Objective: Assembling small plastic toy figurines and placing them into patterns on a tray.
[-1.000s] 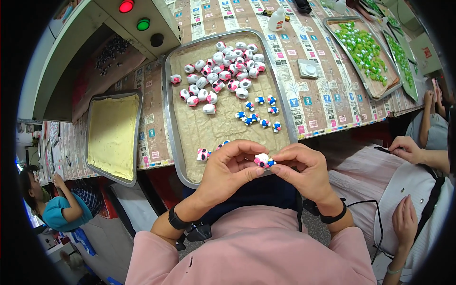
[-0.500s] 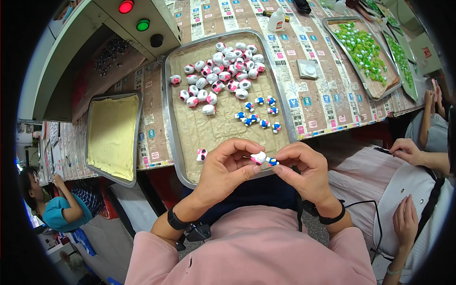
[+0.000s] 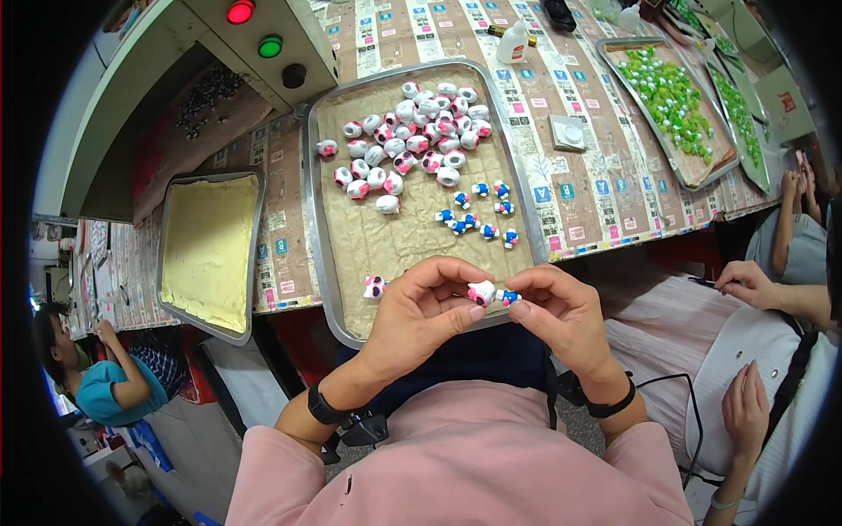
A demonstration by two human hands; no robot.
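Over the near edge of a metal tray [image 3: 324,302] lined with brown paper, both hands meet. Between the thumb and fingers of my left hand [image 3: 419,307] is a white-and-pink toy head [image 3: 480,293]. My right hand [image 3: 561,316] pinches a small blue-and-white toy body [image 3: 507,297], held right beside the head; whether the two touch I cannot tell. Many loose white-and-pink heads [image 3: 404,163] lie at the far side of the tray. Several blue-and-white bodies [image 3: 470,219] are spread at its right. Another toy head with some blue beside it [image 3: 375,287] lies left of my left hand.
Left stands a tray with yellowish lining [image 3: 209,254], below a grey machine [image 3: 294,39] with red and green lights. A white bottle [image 3: 513,42] and a small square block [image 3: 568,133] are beyond. At right are a tray of green pieces [image 3: 671,105] and another person's hand [image 3: 745,408].
The toy head has turned in my left fingers and shows more pink. Both pieces have shifted slightly right. The tray's contents keep their places.
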